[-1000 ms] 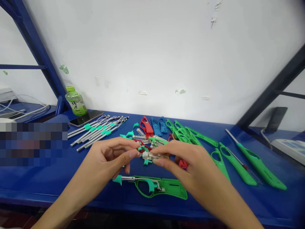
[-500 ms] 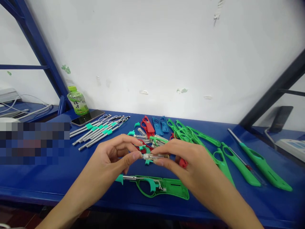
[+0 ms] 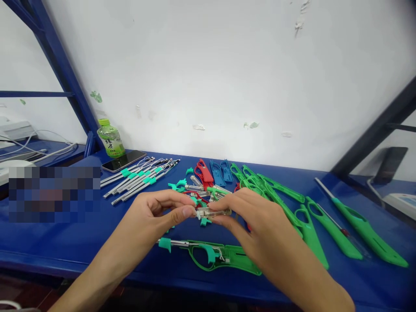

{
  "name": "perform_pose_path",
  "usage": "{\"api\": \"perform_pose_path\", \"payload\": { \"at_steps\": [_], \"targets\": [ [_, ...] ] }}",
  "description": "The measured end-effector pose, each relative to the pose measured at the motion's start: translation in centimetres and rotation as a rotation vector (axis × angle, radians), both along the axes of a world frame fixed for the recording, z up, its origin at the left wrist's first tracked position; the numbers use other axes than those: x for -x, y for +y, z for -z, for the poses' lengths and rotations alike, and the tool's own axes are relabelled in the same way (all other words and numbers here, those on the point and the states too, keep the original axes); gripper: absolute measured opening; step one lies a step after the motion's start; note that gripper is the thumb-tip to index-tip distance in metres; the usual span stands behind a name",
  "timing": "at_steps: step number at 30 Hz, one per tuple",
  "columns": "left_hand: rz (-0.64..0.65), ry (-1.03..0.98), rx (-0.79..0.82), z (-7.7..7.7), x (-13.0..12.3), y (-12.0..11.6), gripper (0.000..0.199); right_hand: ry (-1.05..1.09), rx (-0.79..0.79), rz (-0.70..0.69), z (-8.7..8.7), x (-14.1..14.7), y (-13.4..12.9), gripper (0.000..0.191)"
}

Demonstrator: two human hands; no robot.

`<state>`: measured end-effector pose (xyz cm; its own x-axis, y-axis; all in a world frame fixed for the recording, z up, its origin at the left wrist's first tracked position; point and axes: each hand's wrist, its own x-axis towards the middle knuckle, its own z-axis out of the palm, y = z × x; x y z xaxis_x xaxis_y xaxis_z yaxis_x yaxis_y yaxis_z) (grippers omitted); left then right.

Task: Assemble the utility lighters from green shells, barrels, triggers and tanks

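Observation:
A small clear lighter fuel tank [image 3: 216, 212] is held sideways above the table. My right hand [image 3: 260, 221] is closed round its body between thumb and fingertips. At the tank's left, white-fitted end, my left hand [image 3: 156, 216] pinches with thumb and index finger. Just below, nearer the table's front edge, lies a green lighter shell half [image 3: 243, 258] with its inner side up. In it rest a teal trigger [image 3: 210, 252], a metal tube [image 3: 179, 243] and thin wires. Loose teal triggers [image 3: 178, 186] and more clear tanks [image 3: 196, 180] lie behind my hands.
Metal lighter tubes [image 3: 133, 184] with teal pieces lie at the left, near a phone [image 3: 125, 160] and a green bottle [image 3: 111, 141]. Red [image 3: 204, 171] and blue shells [image 3: 221, 172] sit at the back. Green shells [image 3: 279, 188] and a green lighter [image 3: 364, 227] spread rightward.
The view has shifted slightly, so the table things appear a little farther right. Both hands stay on the fuel tank, whose white-fitted end looks slightly turned.

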<state>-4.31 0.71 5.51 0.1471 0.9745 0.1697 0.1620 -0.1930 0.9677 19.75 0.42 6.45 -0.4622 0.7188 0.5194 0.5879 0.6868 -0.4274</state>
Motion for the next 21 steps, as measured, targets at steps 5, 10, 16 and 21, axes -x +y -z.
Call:
{"api": "perform_pose_path", "payload": {
  "at_steps": [5, 10, 16, 21],
  "targets": [
    [0.058, -0.033, 0.082, 0.2, 0.2, -0.1, 0.024, 0.009, -0.050, -0.006, 0.0, 0.1, -0.2, 0.013],
    [0.131, -0.047, 0.187, 0.9, 0.6, -0.2, 0.030, 0.004, -0.054, -0.019, -0.1, 0.1, -0.2, 0.015],
    [0.226, 0.032, 0.189, 0.4, -0.2, -0.6, 0.050, 0.001, -0.028, -0.016, -0.3, -0.1, -0.3, 0.013],
    [0.241, -0.011, 0.106, 0.2, -0.6, -0.9, 0.051, -0.007, -0.029, -0.015, -0.2, -0.2, -0.3, 0.014]
  ]
}}
